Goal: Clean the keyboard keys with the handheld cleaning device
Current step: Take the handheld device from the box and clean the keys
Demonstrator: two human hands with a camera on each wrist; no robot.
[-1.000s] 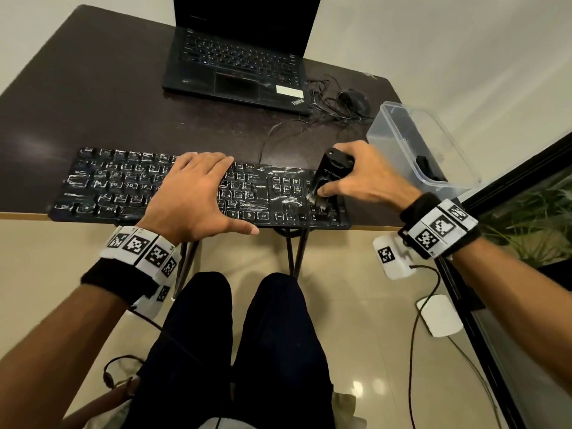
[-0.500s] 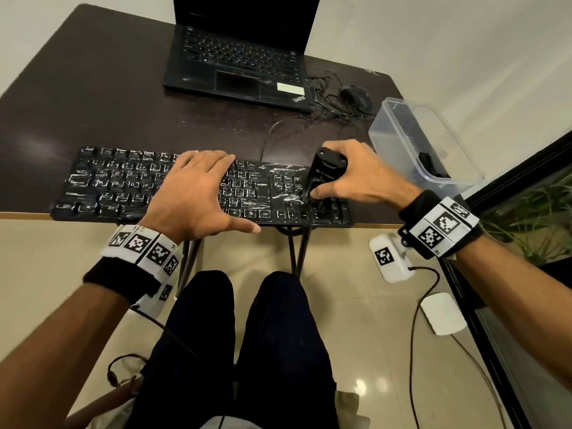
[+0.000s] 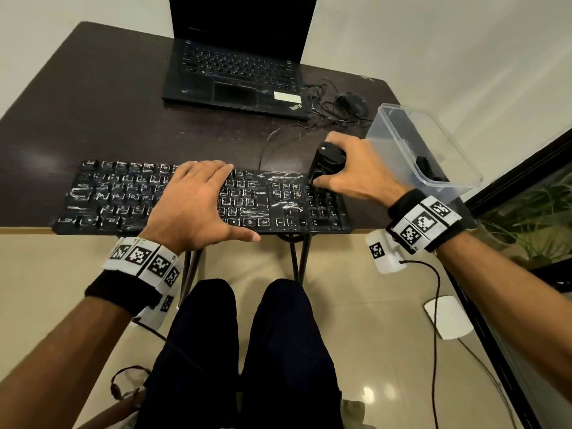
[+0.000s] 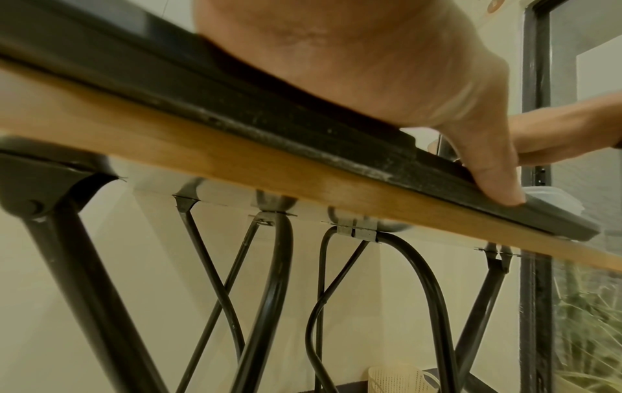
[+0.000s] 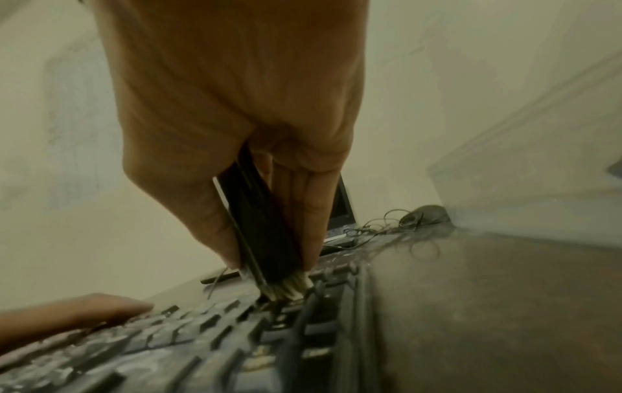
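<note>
We keep the keyboard [image 3: 201, 196] at the near edge of the dark table [image 3: 93, 103], close enough that both hands reach it without stretching. Our left hand [image 3: 192, 202] lies flat across the middle keys, fingers straight and together, thumb spread along the front rim; it holds nothing, and we judge it is there to pin the board down so the brushing cannot push it about. Our right hand [image 3: 356, 171] is wrapped round the cleaning brush [image 3: 328, 162], thumb on one side and fingers down the other, holding it nearly upright so the pale bristles [image 5: 286, 285] point straight down. In the right wrist view those bristles touch the keys at the far right end of the board, by the number pad, which seems the best angle for getting into the gaps between keys. White dust streaks show over most of the keys, thickest in the left and middle parts, so we judge much of the cleaning is yet to do. The clear plastic box [image 3: 433, 144] sits just beside the right hand, probably where the brush belongs. The laptop [image 3: 235, 72] and the mouse [image 3: 351, 102] with its tangled cord lie farther back, well apart from the work.
</note>
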